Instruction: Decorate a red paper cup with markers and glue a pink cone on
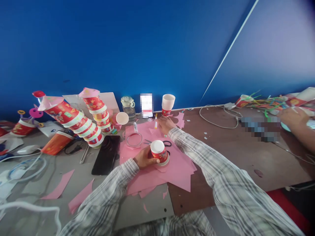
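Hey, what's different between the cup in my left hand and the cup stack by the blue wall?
The held cup is upside down; the cup stack stands mouth up. The held cup is red below its white base, while the cup stack has a white cup rising from a red one. Your left hand grips the held cup; neither hand grips the cup stack. Both combine red and white.

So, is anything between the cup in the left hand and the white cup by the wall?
Yes. The scissors lie just beyond the red paper cup in the left hand, partly hidden by it. Farther on, the right hand is in front of the white cup.
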The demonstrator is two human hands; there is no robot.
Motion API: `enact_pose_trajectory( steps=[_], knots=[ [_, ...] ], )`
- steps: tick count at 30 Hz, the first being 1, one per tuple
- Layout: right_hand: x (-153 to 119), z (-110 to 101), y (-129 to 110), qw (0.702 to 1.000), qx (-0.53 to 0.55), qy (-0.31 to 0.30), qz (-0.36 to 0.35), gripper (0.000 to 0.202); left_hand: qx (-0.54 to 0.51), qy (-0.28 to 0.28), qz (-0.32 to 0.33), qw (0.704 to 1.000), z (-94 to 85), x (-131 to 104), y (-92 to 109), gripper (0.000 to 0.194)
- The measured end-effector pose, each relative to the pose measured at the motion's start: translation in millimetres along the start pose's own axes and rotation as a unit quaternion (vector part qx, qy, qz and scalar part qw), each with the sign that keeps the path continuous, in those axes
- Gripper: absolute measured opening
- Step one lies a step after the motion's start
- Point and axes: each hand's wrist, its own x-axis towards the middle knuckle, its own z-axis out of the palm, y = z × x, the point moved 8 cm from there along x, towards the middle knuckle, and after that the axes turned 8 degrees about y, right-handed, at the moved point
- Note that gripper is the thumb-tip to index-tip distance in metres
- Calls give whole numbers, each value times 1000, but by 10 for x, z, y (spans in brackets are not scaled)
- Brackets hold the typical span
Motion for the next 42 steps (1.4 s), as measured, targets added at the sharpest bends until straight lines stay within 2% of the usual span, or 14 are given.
enact_pose_trajectory(
  steps=[3, 7, 12, 19, 24, 28, 29, 30, 32, 33, 35, 38, 42],
  knots=[
    [155, 147, -74, 998, -27, -51, -30, 29, -52, -1, 0, 999, 10, -7, 13, 53],
    [240, 302, -139, 994, -43, -86, -51, 20, -112, 31, -8, 993, -41, 4, -2, 55],
    [285, 276, -160, 993, -31, -82, -77, 19, -150, 66, -9, 986, -126, 34, 5, 55],
    [174, -78, -7, 997, 21, -10, -79, 18, -161, 75, -6, 984, -160, 38, -10, 52],
    [-149, -451, 63, 990, 100, 94, -27, 19, -169, 87, -17, 982, -189, 48, -49, 54],
    [-422, -797, -14, 965, 181, 185, 45, 26, -187, 96, -26, 977, -220, 60, -82, 57],
    [-471, -884, -45, 952, 217, 206, 63, 25, -192, 99, -28, 976, -228, 61, -95, 57],
    [-526, -973, -21, 906, 330, 246, 104, 19, -198, 101, -29, 975, -235, 63, -111, 56],
    [-598, -1044, -24, 799, 509, 277, 158, 12, -210, 108, -32, 971, -250, 67, -152, 56],
    [-608, -1033, -60, 758, 571, 265, 174, 10, -217, 111, -34, 969, -256, 69, -179, 56],
    [-621, -954, -146, 697, 652, 218, 206, 6, -234, 123, -38, 964, -272, 73, -235, 57],
    [-678, -771, -239, 637, 709, 160, 257, 8, -256, 148, -42, 954, -303, 75, -290, 60],
    [-774, -515, -342, 587, 739, 81, 320, 16, -278, 161, -42, 946, -310, 80, -251, 61]
  ],
)
